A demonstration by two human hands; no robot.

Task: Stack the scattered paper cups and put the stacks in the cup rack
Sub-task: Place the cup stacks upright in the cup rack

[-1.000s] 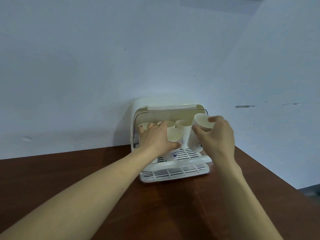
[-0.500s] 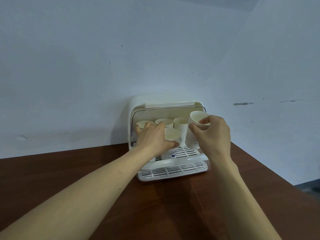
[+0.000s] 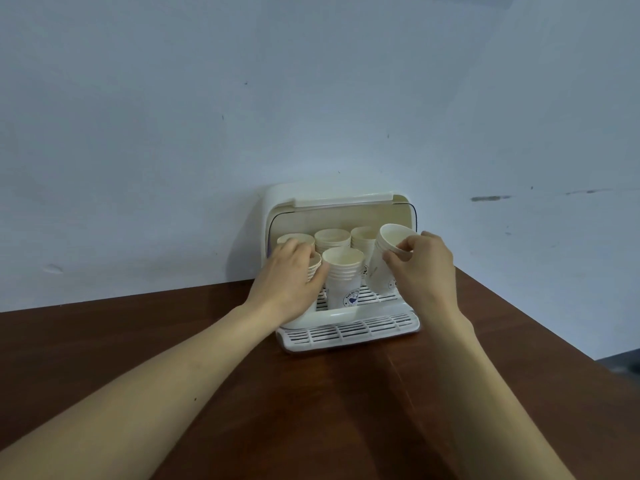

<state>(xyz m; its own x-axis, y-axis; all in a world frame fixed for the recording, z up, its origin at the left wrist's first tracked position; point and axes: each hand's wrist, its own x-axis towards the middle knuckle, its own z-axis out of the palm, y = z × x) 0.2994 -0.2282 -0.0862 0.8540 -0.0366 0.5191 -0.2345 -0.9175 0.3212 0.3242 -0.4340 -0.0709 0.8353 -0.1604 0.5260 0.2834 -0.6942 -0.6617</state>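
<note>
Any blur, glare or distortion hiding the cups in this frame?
Head view: soft even light, no glare; wide-angle stretch toward lower corners; left hand gripping the front-left white paper cup stack looks slightly soft; right hand's tilted white paper cup stack is sharp.

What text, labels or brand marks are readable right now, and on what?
None reads for certain.
Front middle cup stack: round blue emblem ringed with lettering, too blurred.
Tilted stack in the right hand: partial emblem, unreadable.
Left stack gripped by the left hand: print hidden.
Cup rack: no print seen.
</note>
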